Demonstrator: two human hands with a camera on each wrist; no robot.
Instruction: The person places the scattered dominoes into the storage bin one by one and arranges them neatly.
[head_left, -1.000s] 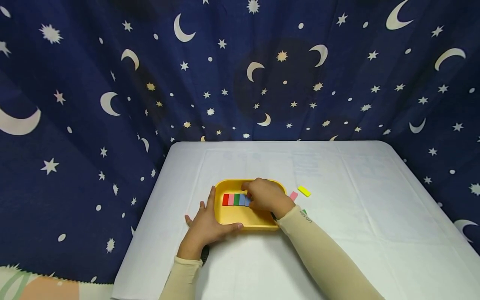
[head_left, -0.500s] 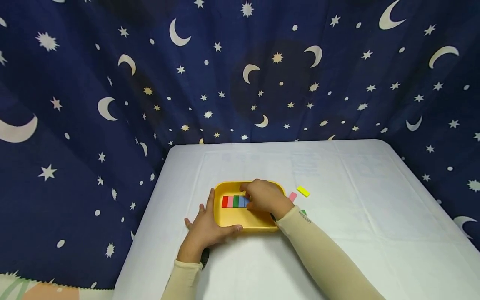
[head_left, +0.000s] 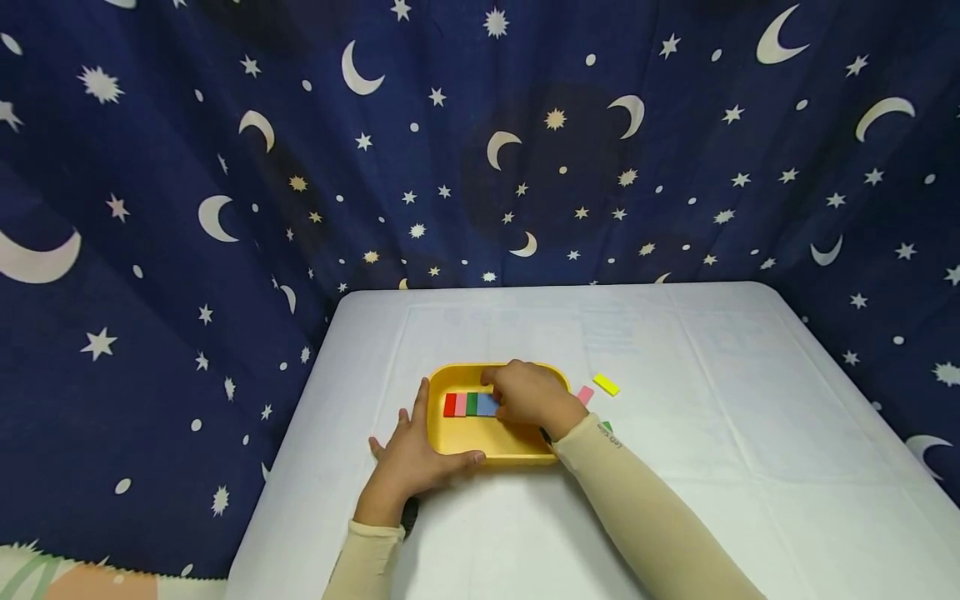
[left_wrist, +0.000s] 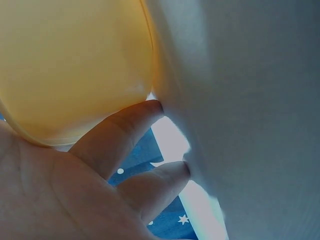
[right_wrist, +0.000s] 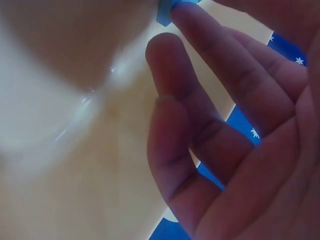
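A yellow tray [head_left: 457, 437] stands on the white table. A row of flat blocks lies side by side inside it: a red block [head_left: 449, 405], a pink block [head_left: 461, 405], a green block [head_left: 472, 405] and a blue block [head_left: 486, 405]. My left hand [head_left: 408, 458] rests against the tray's left front corner, fingers spread, thumb along the front rim. Over the row's right end, my right hand [head_left: 534, 393] pinches a blue block [right_wrist: 166, 12], seen at the top of the right wrist view. The hand hides much of that block and part of the tray's right side.
Outside the tray on the right lie a yellow block [head_left: 606, 384], a pink block [head_left: 585, 395] and a green block [head_left: 608, 426], the last two partly hidden by the right arm. A dark blue curtain [head_left: 420, 167] with moons and stars hangs behind the table [head_left: 697, 375].
The head view has shifted slightly. Both hands keep nearly the same places at the tray. The blue blocks at the row's right end now look closer together, with less of a line between them.
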